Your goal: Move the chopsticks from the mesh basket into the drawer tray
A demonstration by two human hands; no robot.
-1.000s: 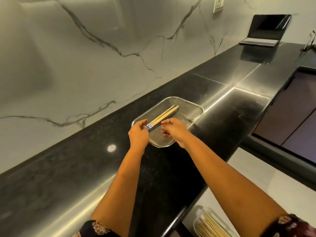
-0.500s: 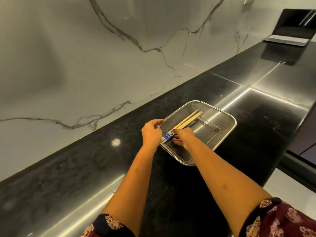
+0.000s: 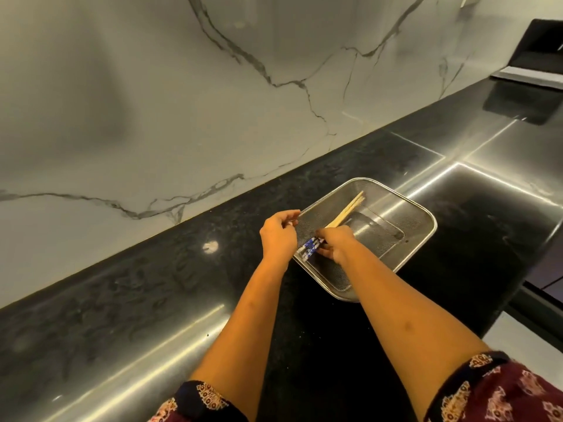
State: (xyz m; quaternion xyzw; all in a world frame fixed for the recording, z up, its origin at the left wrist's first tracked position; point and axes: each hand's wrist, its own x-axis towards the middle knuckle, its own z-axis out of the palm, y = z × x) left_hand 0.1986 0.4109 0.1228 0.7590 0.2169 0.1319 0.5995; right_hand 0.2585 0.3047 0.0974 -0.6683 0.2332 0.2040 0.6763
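A steel mesh basket (image 3: 408,219) sits on the black counter. In it lie wooden chopsticks (image 3: 347,210) with blue-patterned ends near its left rim. My right hand (image 3: 336,243) is inside the basket, fingers closed on the chopsticks at their patterned end. My left hand (image 3: 278,236) rests against the basket's left rim, its fingertips pinched at the rim's edge. The drawer tray is out of view.
A glossy black counter (image 3: 152,300) runs along a white marble wall (image 3: 182,102). A dark laptop (image 3: 536,59) stands at the far right end. The counter's front edge drops to a pale floor (image 3: 533,345) at the right.
The camera has turned left and down, so the drawer is out of frame. My right hand has closed on the chopsticks' patterned end. My left hand stays at the basket's rim.
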